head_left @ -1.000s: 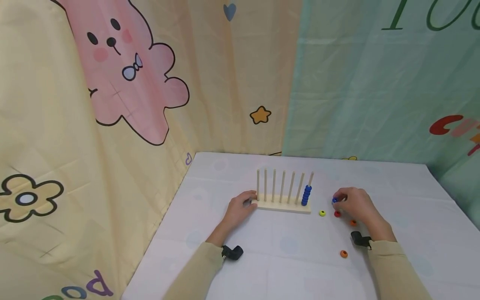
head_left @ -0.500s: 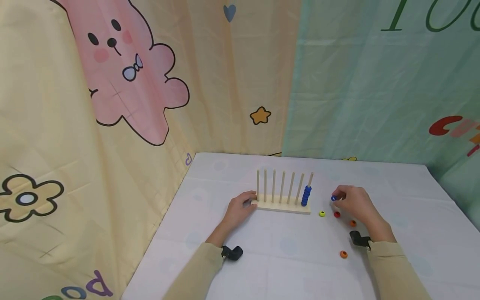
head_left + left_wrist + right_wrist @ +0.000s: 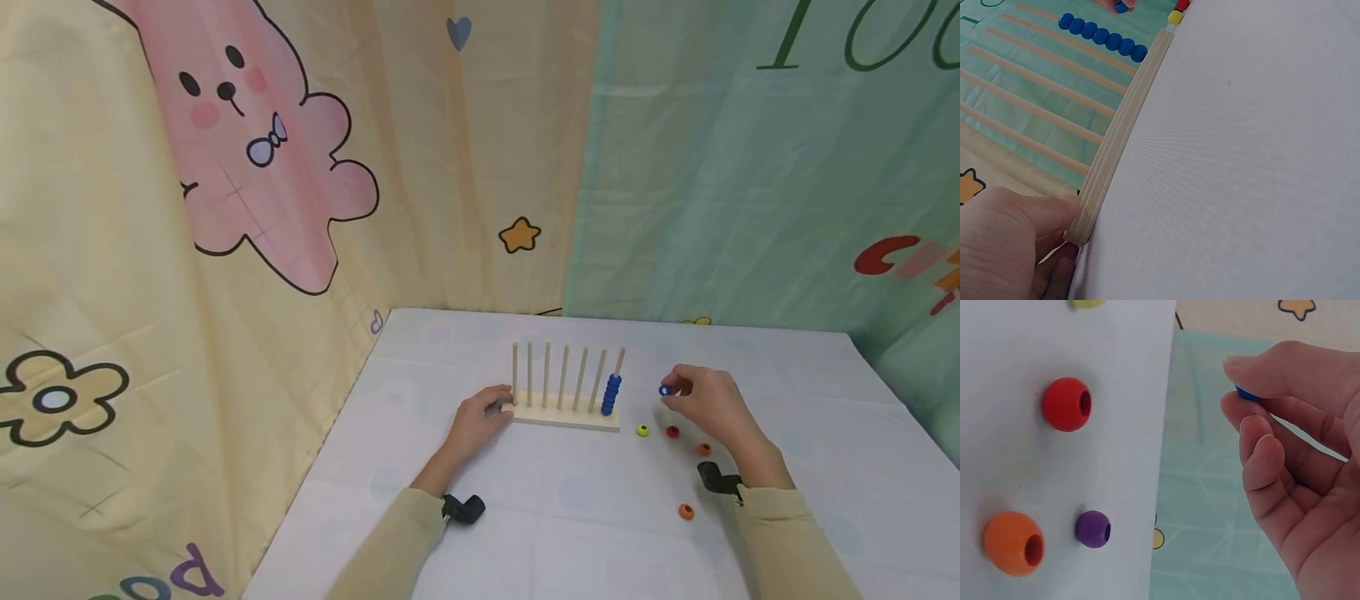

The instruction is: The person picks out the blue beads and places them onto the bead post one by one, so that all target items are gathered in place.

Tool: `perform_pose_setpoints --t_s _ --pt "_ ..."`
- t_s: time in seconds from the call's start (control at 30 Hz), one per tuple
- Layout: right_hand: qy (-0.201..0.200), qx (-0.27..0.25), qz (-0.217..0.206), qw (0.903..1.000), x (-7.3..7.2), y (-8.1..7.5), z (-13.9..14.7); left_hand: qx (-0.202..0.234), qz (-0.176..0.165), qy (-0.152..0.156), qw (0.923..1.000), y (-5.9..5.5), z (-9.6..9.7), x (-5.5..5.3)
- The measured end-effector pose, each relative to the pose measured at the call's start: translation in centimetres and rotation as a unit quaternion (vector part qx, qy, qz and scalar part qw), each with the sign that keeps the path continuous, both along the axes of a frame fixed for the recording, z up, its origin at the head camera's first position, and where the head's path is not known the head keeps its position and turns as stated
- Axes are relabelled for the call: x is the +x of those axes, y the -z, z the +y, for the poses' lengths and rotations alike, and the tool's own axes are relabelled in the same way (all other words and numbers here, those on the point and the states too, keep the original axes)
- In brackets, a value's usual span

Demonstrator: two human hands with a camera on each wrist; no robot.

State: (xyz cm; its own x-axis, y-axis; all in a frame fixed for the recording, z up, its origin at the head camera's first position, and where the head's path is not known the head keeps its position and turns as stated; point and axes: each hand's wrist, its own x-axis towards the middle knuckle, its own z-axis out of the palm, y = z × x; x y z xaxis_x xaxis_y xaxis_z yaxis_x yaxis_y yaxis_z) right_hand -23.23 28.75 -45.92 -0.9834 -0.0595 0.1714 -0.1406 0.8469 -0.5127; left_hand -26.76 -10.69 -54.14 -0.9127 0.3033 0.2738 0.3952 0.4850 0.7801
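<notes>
A wooden peg rack (image 3: 566,416) with a row of upright pegs stands on the table. Several blue beads (image 3: 611,395) are stacked on its rightmost peg; the other pegs are bare. My left hand (image 3: 477,421) grips the left end of the base, thumb (image 3: 1054,214) at the near side and fingers round the end. To the right of the rack, my right hand (image 3: 711,406) pinches a single blue bead (image 3: 665,390) between thumb and fingertips, raised over the table. In the right wrist view the thumb and fingers hide most of that bead.
Loose beads lie right of the rack: a yellow one (image 3: 642,430), a red one (image 3: 672,432), an orange one (image 3: 704,449) and another orange one (image 3: 686,512) nearer me. A purple bead (image 3: 1092,529) shows in the right wrist view. Printed curtains hang behind the table.
My right hand has lifted the blue bead up and slightly left, away from the red bead. The left hand has kept its grip on the rack's end.
</notes>
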Motion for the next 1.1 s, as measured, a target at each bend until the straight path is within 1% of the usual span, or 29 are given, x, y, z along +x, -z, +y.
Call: perform_pose_setpoints --t_s 0.2,0.37,0.47,0.63,0.7,0.77,0.93,1.1 --pt "0.002 -0.002 0.022 0.9997 0.6 -1.0 -0.4 0.001 -0.002 0.002 1.0000 0.1 -0.1 0.0" --pt "0.008 -0.014 0.039 0.9991 1.2 -2.1 -0.9 -0.003 -0.002 0.000 1.0000 0.1 -0.1 -0.1" --pt "0.011 -0.021 0.051 0.9984 1.5 -2.7 -1.2 -0.003 -0.007 -0.001 1.0000 0.0 -0.1 0.0" --pt "0.012 -0.024 0.085 0.9960 2.1 -3.5 -1.7 -0.001 -0.013 0.000 0.9999 0.0 -0.1 0.0" --pt "0.013 -0.026 0.097 0.9949 2.4 -3.8 -2.0 -0.002 -0.006 0.001 1.0000 0.0 -0.1 0.0" --pt "0.013 -0.029 0.106 0.9939 2.6 -4.1 -2.2 -0.003 -0.007 0.001 1.0000 0.1 0.0 0.0" --pt "0.011 -0.037 0.127 0.9912 3.1 -4.5 -2.6 -0.002 -0.001 0.003 1.0000 0.1 -0.1 0.1" --pt "0.009 -0.028 0.158 0.9870 3.1 -4.7 -3.0 -0.001 0.001 0.004 1.0000 0.1 -0.1 0.1"
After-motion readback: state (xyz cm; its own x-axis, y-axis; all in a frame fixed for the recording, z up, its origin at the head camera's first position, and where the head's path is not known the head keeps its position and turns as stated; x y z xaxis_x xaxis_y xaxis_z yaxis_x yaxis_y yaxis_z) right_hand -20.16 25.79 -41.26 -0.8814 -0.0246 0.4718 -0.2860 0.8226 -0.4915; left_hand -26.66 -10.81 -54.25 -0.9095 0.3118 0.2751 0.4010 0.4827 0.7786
